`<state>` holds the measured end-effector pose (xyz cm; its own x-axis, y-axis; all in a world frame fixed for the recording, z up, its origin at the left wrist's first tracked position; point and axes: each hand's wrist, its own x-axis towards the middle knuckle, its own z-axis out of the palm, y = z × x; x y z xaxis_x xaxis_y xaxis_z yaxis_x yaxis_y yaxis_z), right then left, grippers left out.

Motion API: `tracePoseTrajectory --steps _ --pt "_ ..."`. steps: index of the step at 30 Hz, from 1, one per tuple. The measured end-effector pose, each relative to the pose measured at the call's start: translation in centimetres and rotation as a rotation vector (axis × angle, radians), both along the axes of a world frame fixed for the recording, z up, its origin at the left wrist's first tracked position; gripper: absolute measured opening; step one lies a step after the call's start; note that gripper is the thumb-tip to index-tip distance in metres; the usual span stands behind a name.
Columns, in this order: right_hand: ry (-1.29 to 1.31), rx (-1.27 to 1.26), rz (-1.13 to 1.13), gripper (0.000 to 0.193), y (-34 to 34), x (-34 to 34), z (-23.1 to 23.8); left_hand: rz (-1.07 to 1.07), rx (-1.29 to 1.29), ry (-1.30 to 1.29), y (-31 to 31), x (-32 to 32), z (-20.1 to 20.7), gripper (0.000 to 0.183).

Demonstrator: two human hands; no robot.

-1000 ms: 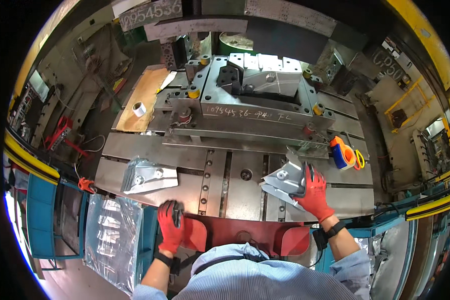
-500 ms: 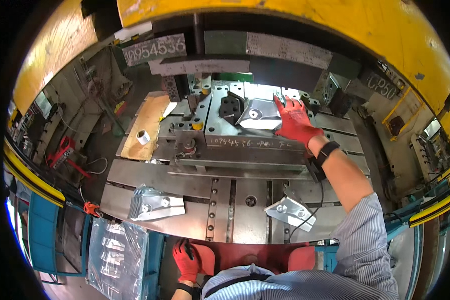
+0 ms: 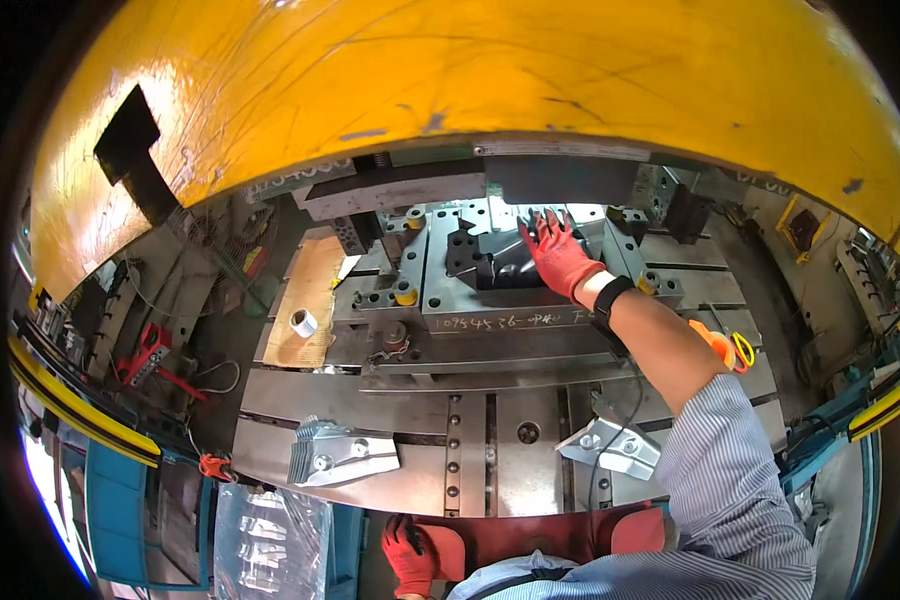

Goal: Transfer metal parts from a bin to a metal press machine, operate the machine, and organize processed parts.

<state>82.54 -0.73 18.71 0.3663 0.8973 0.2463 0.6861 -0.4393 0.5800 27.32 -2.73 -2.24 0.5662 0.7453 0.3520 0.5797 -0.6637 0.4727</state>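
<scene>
My right hand (image 3: 562, 258), in a red glove with dark fingertips, reaches over the steel die (image 3: 450, 298) with its fingers spread. Its palm is at the right side of a dark, glossy formed shape (image 3: 505, 268) on the die. Whether this is a sheet metal part or the die's own block, I cannot tell; the hand covers part of it. My left hand (image 3: 407, 556), also red-gloved, is low beside a red panel (image 3: 530, 532), fingers loosely extended and nothing visible in them. Stamped silver brackets lie on the press bed: a stack (image 3: 345, 460) at left, others (image 3: 615, 446) at right.
A yellow press beam (image 3: 450, 80) spans above, with the upper die (image 3: 565, 182) below it. Cardboard (image 3: 295, 300) with a white roll (image 3: 303, 322) lies at left. Orange-handled scissors (image 3: 740, 350) are beyond my right forearm. A cable crosses the bed. A plastic-covered bin (image 3: 270, 545) stands lower left.
The view has shifted, with the yellow beam filling more of the top. My right hand stays at the die, fingers more upright. The bright silver surface beside it now looks dark.
</scene>
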Motion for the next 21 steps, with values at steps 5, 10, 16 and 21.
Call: tracePoseTrajectory --steps 5,10,16,21 --pt "0.233 0.266 0.014 0.078 -4.2 -5.3 1.6 0.145 -0.234 -0.179 0.2 -0.6 -0.4 0.033" --pt "0.649 0.679 0.011 0.078 -15.6 -12.4 -1.3 0.548 -0.431 -0.320 3.0 -6.2 -5.7 0.039" --pt "0.927 1.144 -0.511 0.063 -38.4 -17.3 -15.3 0.131 -0.967 0.008 5.1 -7.6 -8.3 0.036" --pt "1.290 1.492 -0.788 0.043 -48.4 -25.1 -24.6 -0.158 -1.341 -0.073 5.3 -9.7 -11.2 0.041"
